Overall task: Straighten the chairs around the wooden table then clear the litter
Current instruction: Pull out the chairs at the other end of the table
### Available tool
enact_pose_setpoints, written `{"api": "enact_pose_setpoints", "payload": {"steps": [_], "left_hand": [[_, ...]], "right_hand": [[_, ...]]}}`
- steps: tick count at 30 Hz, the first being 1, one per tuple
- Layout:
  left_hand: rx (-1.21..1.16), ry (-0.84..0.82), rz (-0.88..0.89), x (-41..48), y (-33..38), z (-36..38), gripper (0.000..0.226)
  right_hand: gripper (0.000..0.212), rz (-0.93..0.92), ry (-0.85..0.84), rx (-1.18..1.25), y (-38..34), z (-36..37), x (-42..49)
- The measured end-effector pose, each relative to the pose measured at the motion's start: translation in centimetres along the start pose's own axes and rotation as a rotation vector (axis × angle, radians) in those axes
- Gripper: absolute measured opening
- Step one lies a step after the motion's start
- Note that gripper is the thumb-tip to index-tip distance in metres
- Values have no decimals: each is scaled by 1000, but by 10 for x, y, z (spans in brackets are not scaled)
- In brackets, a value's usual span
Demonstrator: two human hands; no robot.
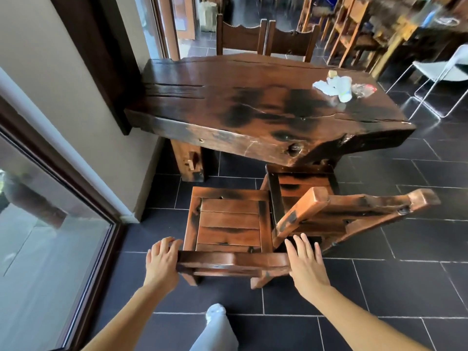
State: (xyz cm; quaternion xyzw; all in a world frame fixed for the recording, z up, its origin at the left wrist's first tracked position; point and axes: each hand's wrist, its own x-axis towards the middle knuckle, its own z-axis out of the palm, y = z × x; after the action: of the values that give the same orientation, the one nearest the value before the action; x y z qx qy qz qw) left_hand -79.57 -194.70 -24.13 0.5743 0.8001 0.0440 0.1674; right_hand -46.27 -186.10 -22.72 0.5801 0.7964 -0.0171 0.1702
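Note:
A wooden chair (229,225) stands in front of me, its seat facing the dark slab table (253,105) and its backrest nearest me. My left hand (162,259) curls its fingers over the left end of that backrest. My right hand (305,264) lies with straight fingers against the right end. A second chair (354,211) beside it on the right is turned at an angle, its back slanting away from the table. Crumpled white litter (334,87) and a clear wrapper (363,89) lie on the table's far right part.
Two dark chairs (266,36) are tucked in at the table's far side. A glass door (45,236) and wall close the left. A white wire-frame chair (440,72) stands at the right. Dark floor tiles (405,287) lie open to the right; my leg (215,328) is below.

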Motion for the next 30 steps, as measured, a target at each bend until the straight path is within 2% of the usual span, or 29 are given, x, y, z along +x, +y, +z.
{"api": "enact_pose_setpoints", "payload": {"steps": [6, 10, 15, 23, 30], "left_hand": [[-2, -29, 34, 53, -3, -18, 65], [5, -31, 13, 91, -7, -29, 65], [-8, -44, 31, 133, -3, -40, 67], [27, -49, 18, 181, 9, -45, 70], [44, -128, 12, 219, 20, -55, 79]], "right_hand": [[78, -55, 31, -28, -4, -16, 44], [86, -49, 20, -18, -7, -17, 77], [89, -149, 12, -36, -1, -30, 119], [66, -65, -71, -121, 5, -63, 168], [62, 50, -136, -16, 6, -79, 208]]}}
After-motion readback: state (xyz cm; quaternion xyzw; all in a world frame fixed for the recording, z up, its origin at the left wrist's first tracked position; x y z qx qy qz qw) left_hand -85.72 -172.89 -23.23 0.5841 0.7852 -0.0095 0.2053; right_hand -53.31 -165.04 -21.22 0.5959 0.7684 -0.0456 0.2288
